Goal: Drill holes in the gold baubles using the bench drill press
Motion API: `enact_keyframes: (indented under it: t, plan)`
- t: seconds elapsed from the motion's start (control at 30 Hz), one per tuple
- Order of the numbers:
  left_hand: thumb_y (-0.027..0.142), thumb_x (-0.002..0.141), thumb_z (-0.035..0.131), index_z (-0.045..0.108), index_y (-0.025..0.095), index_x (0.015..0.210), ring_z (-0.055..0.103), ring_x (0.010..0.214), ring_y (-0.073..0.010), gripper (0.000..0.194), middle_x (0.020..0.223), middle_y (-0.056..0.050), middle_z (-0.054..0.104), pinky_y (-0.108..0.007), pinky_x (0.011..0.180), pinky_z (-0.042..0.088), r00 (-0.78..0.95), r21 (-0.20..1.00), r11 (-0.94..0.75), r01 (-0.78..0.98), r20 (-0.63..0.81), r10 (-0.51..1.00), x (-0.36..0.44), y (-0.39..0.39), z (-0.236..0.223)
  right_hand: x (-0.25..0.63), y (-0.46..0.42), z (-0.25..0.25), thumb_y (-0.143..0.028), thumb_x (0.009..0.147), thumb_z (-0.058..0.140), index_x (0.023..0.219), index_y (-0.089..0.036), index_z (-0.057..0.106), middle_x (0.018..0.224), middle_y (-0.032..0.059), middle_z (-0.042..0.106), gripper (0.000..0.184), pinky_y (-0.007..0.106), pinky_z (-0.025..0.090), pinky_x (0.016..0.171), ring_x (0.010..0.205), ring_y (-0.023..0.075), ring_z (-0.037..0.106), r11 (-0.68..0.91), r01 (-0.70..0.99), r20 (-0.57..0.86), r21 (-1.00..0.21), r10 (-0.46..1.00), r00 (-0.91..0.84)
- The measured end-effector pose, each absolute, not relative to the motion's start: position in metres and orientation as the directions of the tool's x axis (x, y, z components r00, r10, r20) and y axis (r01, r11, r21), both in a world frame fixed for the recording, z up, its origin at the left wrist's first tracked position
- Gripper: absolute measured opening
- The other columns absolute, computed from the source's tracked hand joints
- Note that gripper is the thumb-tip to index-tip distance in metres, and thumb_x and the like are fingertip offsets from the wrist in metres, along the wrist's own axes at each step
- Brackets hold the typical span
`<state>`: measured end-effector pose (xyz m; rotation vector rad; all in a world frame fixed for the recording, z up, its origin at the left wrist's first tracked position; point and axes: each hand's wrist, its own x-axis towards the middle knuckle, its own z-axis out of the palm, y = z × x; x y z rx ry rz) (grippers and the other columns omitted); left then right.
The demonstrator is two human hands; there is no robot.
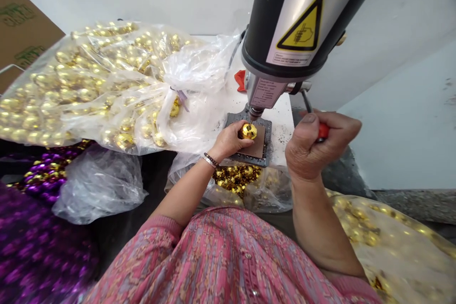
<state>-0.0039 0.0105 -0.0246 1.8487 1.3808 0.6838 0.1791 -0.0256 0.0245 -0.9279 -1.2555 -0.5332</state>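
Note:
My left hand [230, 140] grips a shiny gold faceted ball [249, 131] between thumb and fingers, over a brown board [253, 145] on the grey base [268, 137] of a drill press [263, 73]. Directly above the ball is the drill chuck [255, 113], its bit meeting or nearly meeting the ball's top; contact is hard to tell. On the right, my right hand [308, 145] is wrapped round the red-knobbed feed lever [323, 131] of the press. Dark shavings lie scattered around the base.
A large clear bag of gold balls [103, 80] covers the table's left. Below the table edge sits an open bag of gold balls [237, 178]. Purple balls [35, 247] fill the lower left, another gold-filled bag [392, 242] the lower right. A red scrap [241, 80] lies behind the press.

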Motion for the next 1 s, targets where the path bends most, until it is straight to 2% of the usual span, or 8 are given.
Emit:
enact_keyframes:
  t: [0.13, 0.3, 0.5, 0.63, 0.73, 0.83, 0.93, 1.0]
  plan:
    - [0.018, 0.082, 0.095, 0.084, 0.022, 0.131, 0.081, 0.116, -0.0298, 0.051, 0.125, -0.007, 0.088, -0.039, 0.106, 0.064, 0.287, 0.801, -0.161, 0.577, -0.014, 0.958, -0.004, 0.010, -0.022, 0.178, -0.027, 0.016, -0.047, 0.116, 0.056, 0.100, -0.025, 0.058, 0.084, -0.0032, 0.057, 0.028, 0.028, 0.053, 0.071, 0.074, 0.0097, 0.064, 0.546, 0.789, 0.959, -0.281, 0.132, 0.250]
    - [0.018, 0.082, 0.095, 0.082, 0.021, 0.135, 0.081, 0.111, -0.0279, 0.054, 0.122, -0.005, 0.087, -0.037, 0.104, 0.062, 0.272, 0.826, -0.113, 0.553, -0.051, 0.961, -0.003, 0.010, -0.021, 0.184, -0.023, 0.060, -0.055, 0.114, 0.058, 0.093, -0.020, 0.060, 0.080, -0.0042, 0.052, 0.041, 0.025, 0.041, 0.066, 0.068, 0.0052, 0.048, 0.511, 0.798, 0.947, -0.319, 0.141, 0.288]
    - [0.032, 0.087, 0.094, 0.080, 0.019, 0.134, 0.076, 0.099, -0.0228, 0.050, 0.110, -0.003, 0.084, -0.033, 0.092, 0.060, 0.358, 0.848, -0.134, 0.513, -0.070, 0.931, -0.024, -0.002, -0.016, 0.193, 0.004, 0.136, -0.024, 0.108, 0.060, 0.081, -0.023, 0.037, 0.076, -0.0065, 0.034, 0.035, 0.026, 0.031, 0.075, 0.073, 0.0042, 0.033, 0.409, 0.685, 0.777, -0.604, 0.496, 0.388]
    - [0.040, 0.081, 0.102, 0.084, 0.020, 0.135, 0.077, 0.102, -0.0245, 0.061, 0.113, -0.006, 0.085, -0.035, 0.093, 0.061, 0.612, 0.837, -0.238, 0.492, -0.138, 0.779, -0.051, -0.017, -0.008, 0.195, 0.013, 0.141, -0.019, 0.107, 0.060, 0.083, -0.025, 0.036, 0.077, -0.0056, 0.034, 0.035, 0.027, 0.031, 0.077, 0.073, 0.0063, 0.032, 0.422, 0.664, 0.767, -0.617, 0.514, 0.385]
    - [0.044, 0.076, 0.107, 0.088, 0.023, 0.132, 0.078, 0.100, -0.0241, 0.063, 0.118, -0.009, 0.087, -0.035, 0.092, 0.063, 0.650, 0.835, -0.264, 0.482, -0.139, 0.747, -0.068, -0.022, -0.003, 0.195, 0.017, 0.136, -0.015, 0.103, 0.059, 0.082, -0.025, 0.035, 0.076, -0.0048, 0.033, 0.033, 0.027, 0.030, 0.076, 0.072, 0.0077, 0.030, 0.464, 0.649, 0.786, -0.603, 0.485, 0.384]
    - [0.050, 0.086, 0.099, 0.089, 0.024, 0.132, 0.077, 0.096, -0.0226, 0.054, 0.115, -0.007, 0.088, -0.034, 0.089, 0.063, 0.482, 0.856, -0.190, 0.480, -0.077, 0.873, -0.085, -0.007, -0.001, 0.196, 0.019, 0.132, -0.015, 0.100, 0.060, 0.080, -0.025, 0.038, 0.073, -0.0044, 0.034, 0.031, 0.029, 0.029, 0.072, 0.069, 0.0082, 0.029, 0.472, 0.639, 0.788, -0.607, 0.456, 0.413]
    - [0.046, 0.100, 0.082, 0.087, 0.021, 0.123, 0.077, 0.100, -0.0252, 0.034, 0.101, -0.006, 0.085, -0.037, 0.096, 0.062, 0.097, 0.822, -0.089, 0.563, 0.042, 0.994, -0.117, 0.031, -0.004, 0.198, 0.018, 0.130, -0.020, 0.103, 0.061, 0.081, -0.024, 0.046, 0.072, -0.0045, 0.040, 0.027, 0.028, 0.032, 0.069, 0.064, 0.0079, 0.035, 0.492, 0.641, 0.806, -0.590, 0.414, 0.424]
    - [0.035, 0.103, 0.073, 0.081, 0.021, 0.109, 0.075, 0.109, -0.0291, 0.018, 0.094, -0.006, 0.078, -0.043, 0.106, 0.058, -0.117, 0.774, -0.026, 0.633, 0.129, 0.985, -0.144, 0.061, -0.009, 0.201, 0.016, 0.128, -0.024, 0.105, 0.063, 0.083, -0.023, 0.049, 0.072, -0.0049, 0.043, 0.026, 0.028, 0.034, 0.067, 0.062, 0.0074, 0.036, 0.518, 0.642, 0.823, -0.565, 0.403, 0.400]
